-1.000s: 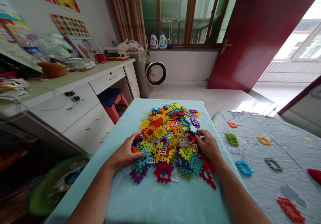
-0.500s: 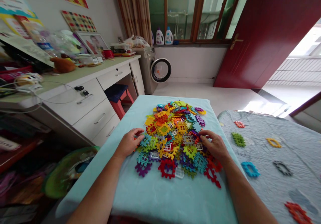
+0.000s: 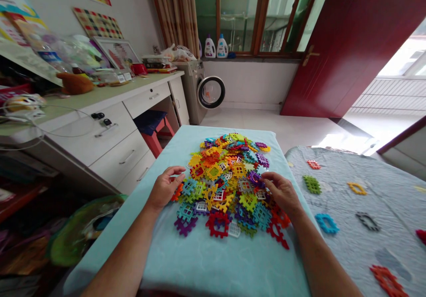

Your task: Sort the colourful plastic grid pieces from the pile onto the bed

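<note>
A heap of colourful plastic interlocking building blocks (image 3: 238, 170), notched square frames and lattices, lies on a cloth-covered table. At its right side, my right hand (image 3: 281, 192) pinches a purple square-frame block (image 3: 256, 178) between thumb and fingers. My left hand (image 3: 165, 188) hovers at the heap's left edge with fingers and thumb apart, holding nothing. Beside it are an orange block (image 3: 177, 193) and a teal block (image 3: 189, 186). A red square frame (image 3: 218, 225) and a white window piece (image 3: 234, 230) lie at the front of the heap.
The light blue tablecloth (image 3: 199, 261) surrounds the heap. On a grey-blue covered surface (image 3: 346, 252) at right lie single blocks, among them a green one (image 3: 312, 184) and a blue one (image 3: 326, 223). A cluttered desk (image 3: 109, 97) runs along the left, with a green basin (image 3: 71, 239) below.
A purple block now shows in my right hand's fingertips, where it was not clearly visible before. My left hand has drawn slightly away from the heap. The whole view has shifted a little.
</note>
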Motion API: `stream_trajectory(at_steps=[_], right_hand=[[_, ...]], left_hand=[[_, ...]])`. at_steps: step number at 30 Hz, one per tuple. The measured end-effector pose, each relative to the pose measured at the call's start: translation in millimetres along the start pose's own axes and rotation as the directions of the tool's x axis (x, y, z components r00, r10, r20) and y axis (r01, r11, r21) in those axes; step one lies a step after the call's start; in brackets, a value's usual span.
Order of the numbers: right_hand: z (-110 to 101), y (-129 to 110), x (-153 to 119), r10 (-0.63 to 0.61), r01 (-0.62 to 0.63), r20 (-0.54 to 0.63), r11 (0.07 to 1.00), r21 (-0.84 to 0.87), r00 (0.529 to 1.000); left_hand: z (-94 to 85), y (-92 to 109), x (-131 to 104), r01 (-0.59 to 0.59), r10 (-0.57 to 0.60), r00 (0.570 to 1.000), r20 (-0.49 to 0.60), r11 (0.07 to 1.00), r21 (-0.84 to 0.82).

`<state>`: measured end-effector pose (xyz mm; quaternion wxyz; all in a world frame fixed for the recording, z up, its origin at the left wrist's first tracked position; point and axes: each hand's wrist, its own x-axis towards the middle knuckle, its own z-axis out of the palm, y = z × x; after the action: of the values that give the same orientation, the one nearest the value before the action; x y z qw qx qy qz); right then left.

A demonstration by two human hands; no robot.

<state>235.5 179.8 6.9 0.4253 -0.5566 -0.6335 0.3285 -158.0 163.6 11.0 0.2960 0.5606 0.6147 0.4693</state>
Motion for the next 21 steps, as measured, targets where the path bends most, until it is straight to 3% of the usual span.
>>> stream_trajectory(at_steps=[4, 6, 12, 18, 21], right_hand=[[2.1, 4.7, 2.3, -0.006, -0.007, -0.166, 0.997, -0.074, 0.986], [1.7, 6.4, 3.1, -0.014, -0.012, -0.193, 0.991, -0.131, 0.981], [1.0, 6.6, 2.4, -0.129, 0.123, -0.014, 0.968, -0.217, 0.992], [0.5, 1.2, 0.7, -0.23, 0.241, 0.076, 0.944, -0.225, 0.97], [0.2, -2.7, -0.6, -0.23, 0.244, 0.089, 0.947, -0.208, 0.969]], left_hand=[[-0.1, 0.3, 0.7, -0.005, 0.005, 1.0, -0.015, 0.998, -0.055], [-1.0, -1.7, 1.7, -0.024, 0.023, 0.999, -0.029, 0.999, -0.039], [-1.5, -7.8, 3.7, 0.022, -0.022, 1.0, 0.008, 0.999, 0.048], [-0.2, -3.5, 3.6, 0.04, -0.04, 0.999, 0.003, 0.993, 0.109], [-0.1, -1.1, 3.1, 0.05, -0.049, 0.999, -0.013, 0.992, 0.113]])
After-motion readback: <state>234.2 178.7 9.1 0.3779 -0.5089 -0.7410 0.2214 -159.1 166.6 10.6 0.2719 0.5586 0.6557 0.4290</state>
